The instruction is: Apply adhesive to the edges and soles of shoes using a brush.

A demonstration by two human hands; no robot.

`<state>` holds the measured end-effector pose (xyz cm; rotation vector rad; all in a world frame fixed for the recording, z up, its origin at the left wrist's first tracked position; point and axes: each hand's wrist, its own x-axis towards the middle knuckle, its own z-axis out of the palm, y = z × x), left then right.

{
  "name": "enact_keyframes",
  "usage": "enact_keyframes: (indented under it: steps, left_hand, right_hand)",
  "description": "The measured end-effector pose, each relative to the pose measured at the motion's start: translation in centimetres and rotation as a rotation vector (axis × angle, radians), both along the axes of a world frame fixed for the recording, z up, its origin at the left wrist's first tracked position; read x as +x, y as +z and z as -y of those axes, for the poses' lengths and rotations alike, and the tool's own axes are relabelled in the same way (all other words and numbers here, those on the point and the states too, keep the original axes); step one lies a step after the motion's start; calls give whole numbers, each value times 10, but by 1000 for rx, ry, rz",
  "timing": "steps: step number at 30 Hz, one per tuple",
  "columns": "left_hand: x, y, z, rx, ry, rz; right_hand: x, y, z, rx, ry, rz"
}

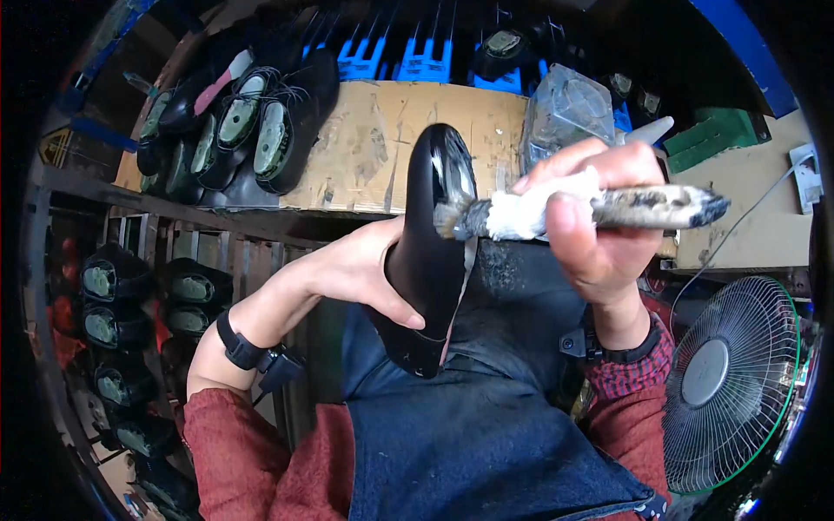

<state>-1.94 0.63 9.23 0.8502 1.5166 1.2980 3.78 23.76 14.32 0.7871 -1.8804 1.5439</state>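
Note:
My left hand (373, 276) is closed around a black shoe (423, 252), its thumb lying along the near part. The shoe is held upright over my lap, toe pointing away from me. A shiny wet patch shows on the toe end of its right side. In my right hand (599, 208) is a brush (651, 207) held crosswise, its fingers and thumb closed on the handle. The handle is stained light and dark, and a white wrapping covers the part near the bristles. The bristle tip touches the right side of the shoe, just below the wet patch.
Several black shoes (300, 139) stand at the left of the cardboard-covered bench (369, 143), a pink-handled brush (224, 80) on them. A clear plastic box (569, 108) sits right of centre. Shoes fill the rack (117, 286) at left. A fan (725, 382) stands close at right.

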Motion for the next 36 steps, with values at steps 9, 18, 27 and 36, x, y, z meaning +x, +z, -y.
enact_keyframes:
  steps: [9, 18, 27, 36]
  left_hand:
    - [-20, -52, 6, 182, 237, 589]
    - [79, -87, -28, 348, 845, 1234]
    - [82, -118, -32, 342, 999, 1059]
    - [84, -129, -28, 328, 1015, 1050]
  right_hand:
    - [16, -45, 0, -44, 9, 322]
    - [-2, -85, -97, 352, -809, 394]
    - [27, -107, -104, 266, -893, 335]
    - [-40, -82, 12, 249, -372, 674]
